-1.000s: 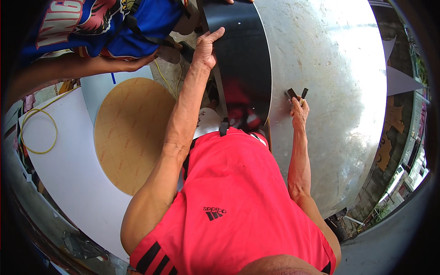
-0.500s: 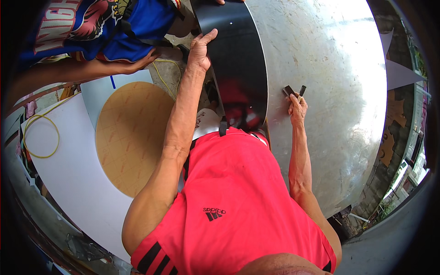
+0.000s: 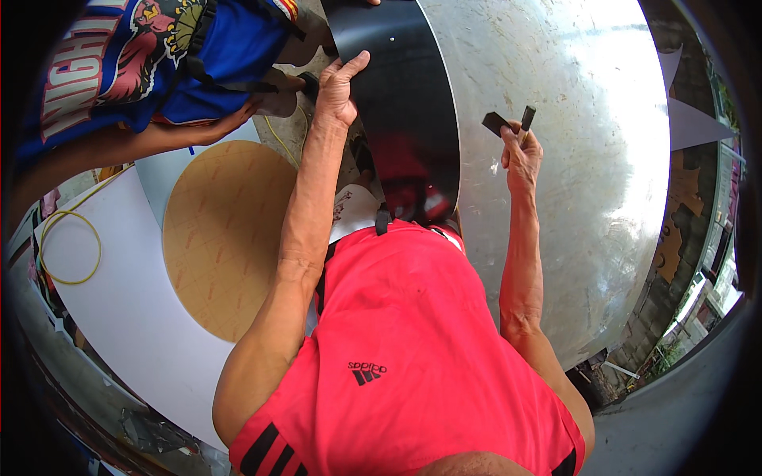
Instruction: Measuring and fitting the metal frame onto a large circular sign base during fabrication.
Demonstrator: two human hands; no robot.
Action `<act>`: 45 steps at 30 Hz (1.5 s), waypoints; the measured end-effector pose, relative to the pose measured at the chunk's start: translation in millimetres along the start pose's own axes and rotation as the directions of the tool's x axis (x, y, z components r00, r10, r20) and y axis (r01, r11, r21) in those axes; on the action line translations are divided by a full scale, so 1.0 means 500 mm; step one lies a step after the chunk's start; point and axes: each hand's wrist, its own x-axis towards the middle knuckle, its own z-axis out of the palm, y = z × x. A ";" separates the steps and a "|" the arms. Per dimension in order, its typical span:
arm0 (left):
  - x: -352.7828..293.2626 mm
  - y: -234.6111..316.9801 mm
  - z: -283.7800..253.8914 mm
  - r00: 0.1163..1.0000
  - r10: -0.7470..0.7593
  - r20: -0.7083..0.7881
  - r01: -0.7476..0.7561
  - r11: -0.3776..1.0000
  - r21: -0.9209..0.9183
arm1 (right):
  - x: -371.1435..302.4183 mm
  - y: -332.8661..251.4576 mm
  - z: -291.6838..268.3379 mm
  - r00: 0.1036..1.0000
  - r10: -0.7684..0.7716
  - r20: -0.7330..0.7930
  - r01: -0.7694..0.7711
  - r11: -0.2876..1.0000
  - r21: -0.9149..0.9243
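A long glossy black sheet (image 3: pixel 405 95) with a curved right edge stretches away from my waist. My left hand (image 3: pixel 337 91) grips its left edge, thumb on top and fingers hidden underneath. Above the big metal table (image 3: pixel 556 198), my right hand (image 3: pixel 522 155) is closed on two small things. One is a dark flat rectangular piece (image 3: pixel 495 122) pinched toward the left. The other is a short dark stick (image 3: pixel 529 117), pale yellowish lower down, standing up between the fingers; its exact kind is unclear.
At the left stands another person in blue shorts (image 3: pixel 214 63), an arm (image 3: pixel 182 136) reaching across. Below lie a brown round panel (image 3: pixel 226 238), a large white sheet (image 3: pixel 119 293) and a looped yellow cord (image 3: pixel 99 238). Another hand (image 3: pixel 374 1) touches the black sheet's far end.
My right hand has risen slightly off to the right, turning the two small things. My left hand stays on the black sheet, which has shifted slightly left in view with it.
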 end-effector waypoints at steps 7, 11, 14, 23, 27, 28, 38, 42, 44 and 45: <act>-0.001 -0.002 0.003 1.000 0.011 -0.016 -0.010 0.999 0.030 | 0.050 -0.153 0.163 0.978 -0.108 0.176 0.123 0.989 -0.076; -0.003 -0.007 0.000 0.999 0.037 -0.026 -0.035 0.998 0.054 | 0.070 -0.192 0.222 0.960 -0.131 0.246 0.189 0.955 -0.228; -0.006 -0.007 -0.002 0.999 0.035 -0.024 -0.034 0.998 0.050 | 0.084 -0.215 0.256 0.908 -0.266 0.323 0.373 0.864 -0.337; -0.015 -0.002 0.003 0.999 0.026 -0.023 -0.025 0.998 0.054 | 0.137 -0.265 0.328 0.790 -0.303 0.533 0.578 0.660 -0.480; -0.015 -0.004 0.002 1.000 0.019 -0.019 -0.018 0.999 0.032 | 0.145 -0.260 0.346 0.769 -0.272 0.578 0.599 0.624 -0.502; -0.014 -0.003 0.002 1.000 0.021 -0.023 -0.020 0.999 0.030 | 0.145 -0.260 0.349 0.773 -0.257 0.581 0.598 0.603 -0.529; -0.001 -0.012 0.000 1.000 -0.031 -0.003 0.031 0.999 -0.024 | 0.159 -0.247 0.335 0.759 -0.255 0.599 0.615 0.584 -0.530; -0.005 -0.007 0.006 0.988 0.014 -0.153 -0.006 0.998 0.056 | 0.152 -0.260 0.339 0.816 -0.189 0.546 0.514 0.669 -0.537; -0.013 0.003 0.014 0.999 0.018 -0.033 -0.021 0.997 -0.072 | 0.144 -0.275 0.328 0.846 -0.136 0.515 0.436 0.734 -0.521; -0.023 0.007 0.017 0.997 0.080 -0.014 -0.080 0.993 -0.086 | 0.138 -0.282 0.317 0.834 -0.156 0.530 0.419 0.803 -0.424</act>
